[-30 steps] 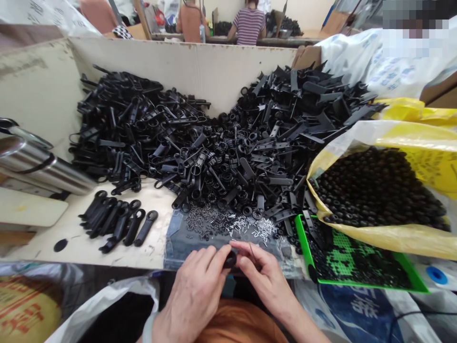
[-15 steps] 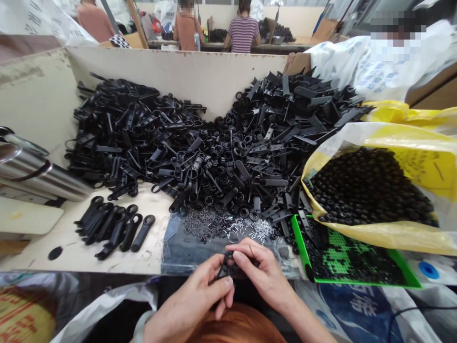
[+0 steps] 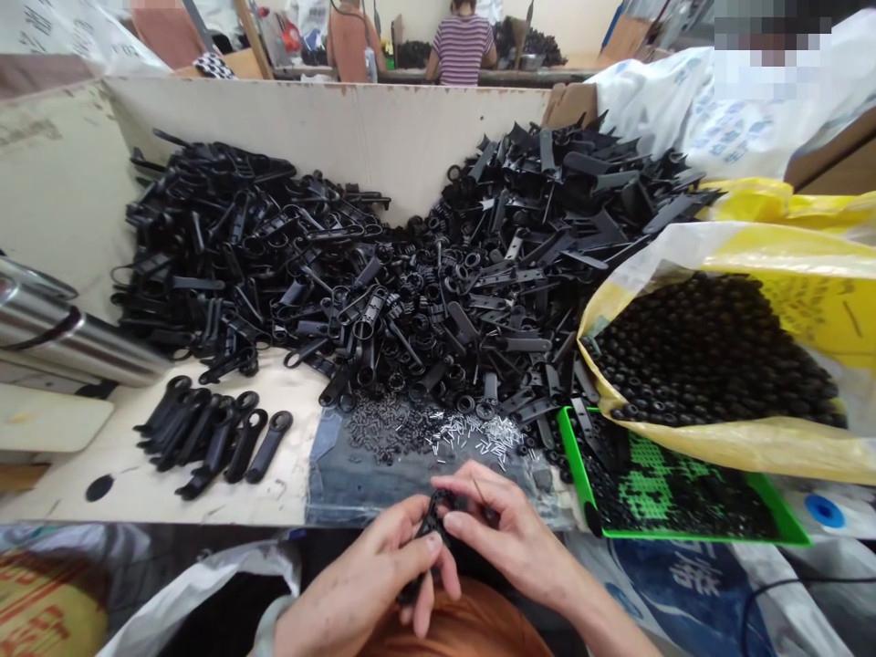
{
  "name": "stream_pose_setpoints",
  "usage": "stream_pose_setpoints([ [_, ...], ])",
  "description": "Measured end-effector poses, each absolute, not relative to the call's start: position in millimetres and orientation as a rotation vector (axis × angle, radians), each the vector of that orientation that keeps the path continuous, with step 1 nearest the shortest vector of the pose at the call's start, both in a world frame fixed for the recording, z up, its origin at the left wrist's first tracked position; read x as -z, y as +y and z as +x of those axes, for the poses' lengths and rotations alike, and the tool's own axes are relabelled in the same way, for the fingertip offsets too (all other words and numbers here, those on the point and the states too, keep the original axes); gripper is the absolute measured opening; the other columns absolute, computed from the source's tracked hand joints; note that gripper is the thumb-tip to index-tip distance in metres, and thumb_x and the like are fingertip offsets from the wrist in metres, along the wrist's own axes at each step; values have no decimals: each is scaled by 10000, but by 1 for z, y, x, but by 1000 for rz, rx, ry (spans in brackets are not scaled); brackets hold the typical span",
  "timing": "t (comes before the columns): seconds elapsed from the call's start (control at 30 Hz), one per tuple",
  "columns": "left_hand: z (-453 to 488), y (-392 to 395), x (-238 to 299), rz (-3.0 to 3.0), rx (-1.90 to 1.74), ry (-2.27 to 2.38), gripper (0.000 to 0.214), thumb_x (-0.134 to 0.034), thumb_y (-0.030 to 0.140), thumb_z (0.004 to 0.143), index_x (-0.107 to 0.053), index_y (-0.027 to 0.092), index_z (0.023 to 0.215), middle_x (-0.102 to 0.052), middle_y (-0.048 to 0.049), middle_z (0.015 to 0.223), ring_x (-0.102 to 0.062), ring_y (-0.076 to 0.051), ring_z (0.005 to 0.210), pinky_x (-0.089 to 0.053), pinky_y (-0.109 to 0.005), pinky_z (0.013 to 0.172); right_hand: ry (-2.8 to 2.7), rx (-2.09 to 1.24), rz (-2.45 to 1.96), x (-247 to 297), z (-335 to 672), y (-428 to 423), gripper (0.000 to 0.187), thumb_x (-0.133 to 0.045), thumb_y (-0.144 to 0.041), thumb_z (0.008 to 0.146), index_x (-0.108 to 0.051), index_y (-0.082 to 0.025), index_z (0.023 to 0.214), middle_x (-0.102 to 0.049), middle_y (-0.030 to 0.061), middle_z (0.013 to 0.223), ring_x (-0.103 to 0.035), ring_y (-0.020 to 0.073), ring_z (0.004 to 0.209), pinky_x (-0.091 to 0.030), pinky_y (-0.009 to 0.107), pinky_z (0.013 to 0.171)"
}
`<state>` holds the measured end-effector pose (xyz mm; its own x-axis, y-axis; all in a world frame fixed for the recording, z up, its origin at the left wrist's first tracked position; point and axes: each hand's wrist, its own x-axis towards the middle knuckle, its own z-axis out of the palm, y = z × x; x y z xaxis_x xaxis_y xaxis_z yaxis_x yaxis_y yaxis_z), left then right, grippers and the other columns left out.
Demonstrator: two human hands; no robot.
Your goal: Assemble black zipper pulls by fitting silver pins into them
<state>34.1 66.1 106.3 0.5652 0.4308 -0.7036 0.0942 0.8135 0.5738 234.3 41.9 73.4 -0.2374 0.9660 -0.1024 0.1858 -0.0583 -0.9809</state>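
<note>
Low at the front edge of the bench, my left hand [image 3: 387, 566] is closed around a black plastic handle part [image 3: 432, 522], its ring end up. My right hand [image 3: 503, 529] pinches that ring end between thumb and fingers. A thin dark rod-like thing shows by the right palm; its kind is unclear. Just beyond the hands, small silver pins [image 3: 503, 438] and small dark pieces [image 3: 383, 429] lie scattered on a grey mat [image 3: 356, 493]. Several black handles with ring ends [image 3: 269, 447] lie in a row to the left.
A large heap of black plastic parts [image 3: 274, 228] fills the bench's back. At right are a green tray [image 3: 698, 538] of small black pieces and a yellow-white bag [image 3: 684, 447] of black rings. A steel cylinder [image 3: 102, 338] stands left. Other people [image 3: 465, 46] sit beyond the partition.
The view has shifted slightly. The handle part has tilted a little in my hands, and my left fingers have curled lower around it. Both hands keep hold of it.
</note>
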Motion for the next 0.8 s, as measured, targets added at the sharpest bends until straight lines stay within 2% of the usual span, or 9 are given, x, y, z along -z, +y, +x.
stream_pose_setpoints([
  [0.2, 35, 65, -106, 650, -185, 953, 632, -661, 471, 871, -447, 146, 1368, -769, -89, 905, -560, -77, 459, -309, -226, 487, -1570, -1370, -1292, -77, 239, 40, 319, -615, -381, 991, -729, -236, 1252, -633, 33, 936, -584, 187, 870, -484, 324, 756],
  [0.4, 26, 64, -105, 638, -160, 877, 421, -615, 408, 943, -555, 164, 1281, -768, -95, 933, -550, -56, 461, -286, -193, 461, -1584, -1407, -1327, -80, 235, 38, 312, -622, -329, 987, -720, -223, 1264, -623, 27, 936, -571, 166, 804, -484, 304, 715],
  [0.53, 14, 54, -91, 596, -225, 885, 507, -639, 462, 930, -543, 154, 1322, -769, -109, 926, -592, -82, 468, -322, -199, 456, -1635, -1396, -1314, -73, 225, 29, 309, -598, -313, 1007, -699, -262, 1295, -661, 53, 1032, -636, 203, 953, -528, 342, 841],
  [0.6, 8, 51, -82, 556, -248, 871, 546, -659, 545, 901, -581, 148, 1268, -764, -101, 853, -555, -78, 453, -288, -192, 439, -1633, -1341, -1362, -65, 220, 27, 346, -614, -339, 1002, -672, -302, 1341, -669, 77, 1163, -640, 232, 1082, -526, 373, 934],
  [0.67, 2, 52, -76, 562, -297, 865, 561, -705, 569, 865, -626, 125, 1200, -754, -102, 783, -529, -68, 480, -282, -181, 473, -1648, -1300, -1362, -61, 216, 33, 393, -652, -364, 975, -656, -316, 1366, -653, 88, 1271, -646, 242, 1109, -531, 372, 947],
  [0.73, -7, 57, -76, 599, -404, 953, 550, -715, 580, 855, -642, 141, 1178, -738, -74, 766, -506, -57, 475, -309, -183, 504, -1679, -1284, -1356, -64, 210, 43, 409, -687, -373, 946, -666, -306, 1349, -687, 71, 1176, -674, 220, 963, -552, 343, 853],
  [0.8, -16, 64, -79, 699, -565, 1112, 508, -725, 563, 853, -648, 161, 1154, -687, -13, 720, -479, -54, 476, -340, -184, 521, -1677, -1227, -1387, -70, 202, 54, 305, -664, -346, 957, -709, -267, 1248, -704, 38, 1007, -654, 182, 792, -536, 301, 734],
])
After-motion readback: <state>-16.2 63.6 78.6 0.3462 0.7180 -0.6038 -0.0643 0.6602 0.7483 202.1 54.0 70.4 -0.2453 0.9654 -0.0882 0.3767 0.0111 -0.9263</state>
